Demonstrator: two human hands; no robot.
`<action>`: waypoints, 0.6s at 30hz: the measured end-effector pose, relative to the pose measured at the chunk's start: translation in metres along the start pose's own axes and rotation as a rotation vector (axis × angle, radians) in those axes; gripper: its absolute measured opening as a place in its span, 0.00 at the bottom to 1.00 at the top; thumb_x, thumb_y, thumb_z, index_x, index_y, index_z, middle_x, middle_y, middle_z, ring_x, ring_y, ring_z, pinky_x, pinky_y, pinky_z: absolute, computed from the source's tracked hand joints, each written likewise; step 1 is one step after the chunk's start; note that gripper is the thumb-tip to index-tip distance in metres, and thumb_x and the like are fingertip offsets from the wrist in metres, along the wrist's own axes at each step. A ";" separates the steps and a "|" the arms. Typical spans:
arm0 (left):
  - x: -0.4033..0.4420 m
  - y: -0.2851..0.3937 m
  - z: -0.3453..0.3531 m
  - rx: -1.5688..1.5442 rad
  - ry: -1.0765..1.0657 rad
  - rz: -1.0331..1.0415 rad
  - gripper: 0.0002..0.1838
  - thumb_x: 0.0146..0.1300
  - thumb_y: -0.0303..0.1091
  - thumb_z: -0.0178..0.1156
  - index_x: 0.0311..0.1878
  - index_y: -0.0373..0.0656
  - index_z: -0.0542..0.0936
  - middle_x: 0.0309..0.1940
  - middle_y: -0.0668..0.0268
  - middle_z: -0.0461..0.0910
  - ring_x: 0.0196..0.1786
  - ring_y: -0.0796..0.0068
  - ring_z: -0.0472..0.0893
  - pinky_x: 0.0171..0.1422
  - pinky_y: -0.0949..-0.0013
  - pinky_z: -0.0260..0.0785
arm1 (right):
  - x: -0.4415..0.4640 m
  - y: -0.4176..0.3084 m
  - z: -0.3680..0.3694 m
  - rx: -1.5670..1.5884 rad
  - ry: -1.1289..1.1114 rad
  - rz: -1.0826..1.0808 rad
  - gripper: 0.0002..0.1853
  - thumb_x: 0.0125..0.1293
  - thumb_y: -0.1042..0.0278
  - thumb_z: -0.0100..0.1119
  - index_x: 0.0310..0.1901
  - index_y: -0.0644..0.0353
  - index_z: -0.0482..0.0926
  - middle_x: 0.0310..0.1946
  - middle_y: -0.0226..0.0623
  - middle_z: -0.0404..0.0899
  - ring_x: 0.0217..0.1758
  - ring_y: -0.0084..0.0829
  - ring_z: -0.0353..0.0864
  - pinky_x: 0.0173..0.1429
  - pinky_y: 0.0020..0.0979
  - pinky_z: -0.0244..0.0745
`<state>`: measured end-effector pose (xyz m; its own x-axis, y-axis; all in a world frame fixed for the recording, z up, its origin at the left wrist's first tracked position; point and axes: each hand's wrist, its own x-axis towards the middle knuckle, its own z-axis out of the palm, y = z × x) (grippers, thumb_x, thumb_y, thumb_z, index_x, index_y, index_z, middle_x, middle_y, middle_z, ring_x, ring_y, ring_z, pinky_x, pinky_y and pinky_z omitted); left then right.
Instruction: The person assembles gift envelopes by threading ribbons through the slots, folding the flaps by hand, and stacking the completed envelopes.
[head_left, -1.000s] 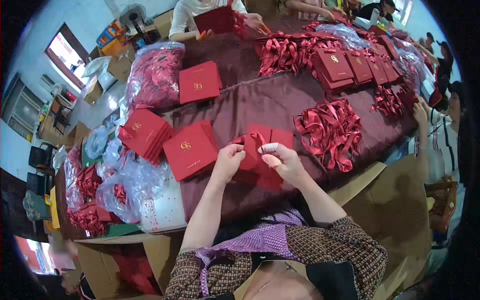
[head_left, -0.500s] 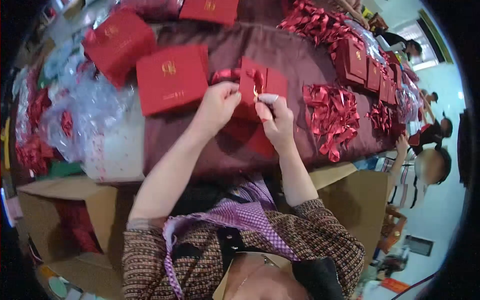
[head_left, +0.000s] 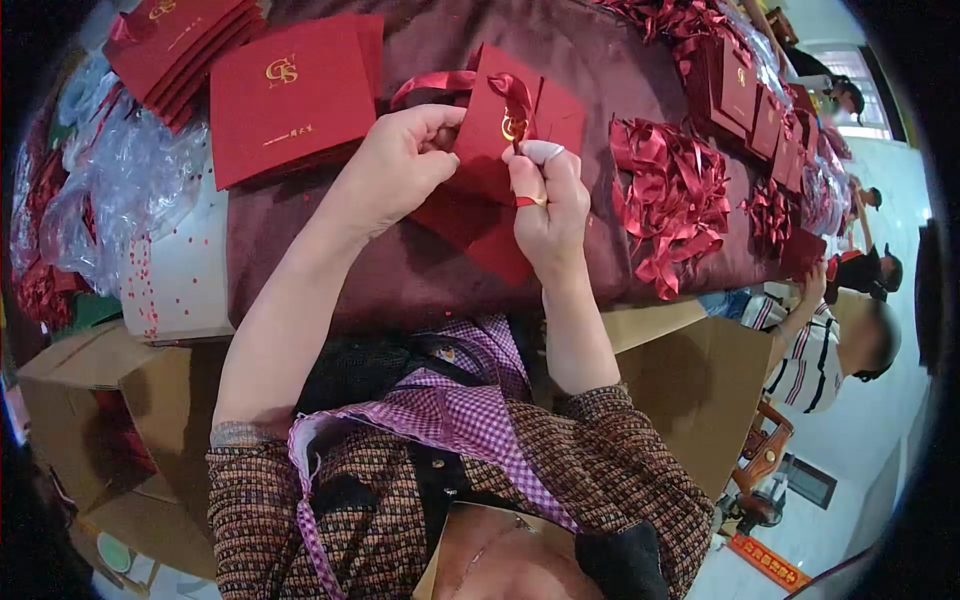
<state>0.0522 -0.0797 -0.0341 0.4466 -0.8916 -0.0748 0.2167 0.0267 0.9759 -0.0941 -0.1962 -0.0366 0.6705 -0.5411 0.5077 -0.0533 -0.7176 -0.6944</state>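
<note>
Across the view everything has slid upward since half a second ago, and the left hand [head_left: 395,170] now sits a touch further from the right hand [head_left: 550,195]. Centre stage, it's the red card [head_left: 555,115], lying angled near the table's front edge, a shiny ribbon [head_left: 513,95] running down over its gold emblem. Right thumb and taped forefinger pinch that ribbon's lower end! Over on the left, fingers curl by the card's left edge, thumb and forefinger slightly parted; whether they grip anything, I cannot tell. Left of them sits a neat stack of red cards [head_left: 290,105], more fanned behind it, with crumpled clear plastic [head_left: 130,210] beyond. Swing right: a tangled ribbon pile [head_left: 670,200] on the dark tablecloth [head_left: 300,270], and out at the far side, a person in a striped shirt [head_left: 805,360].
</note>
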 end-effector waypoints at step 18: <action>-0.007 0.011 0.002 0.035 0.037 -0.001 0.17 0.57 0.18 0.57 0.51 0.33 0.77 0.41 0.70 0.78 0.42 0.85 0.75 0.47 0.80 0.68 | 0.024 -0.013 -0.016 -0.228 -0.260 -0.320 0.05 0.58 0.70 0.61 0.32 0.58 0.75 0.24 0.38 0.78 0.30 0.41 0.77 0.45 0.38 0.64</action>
<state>0.0494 -0.0739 -0.0226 0.4784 -0.8743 -0.0825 0.1867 0.0095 0.9824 -0.0888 -0.2068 -0.0072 0.8414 -0.1704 0.5129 0.0445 -0.9240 -0.3799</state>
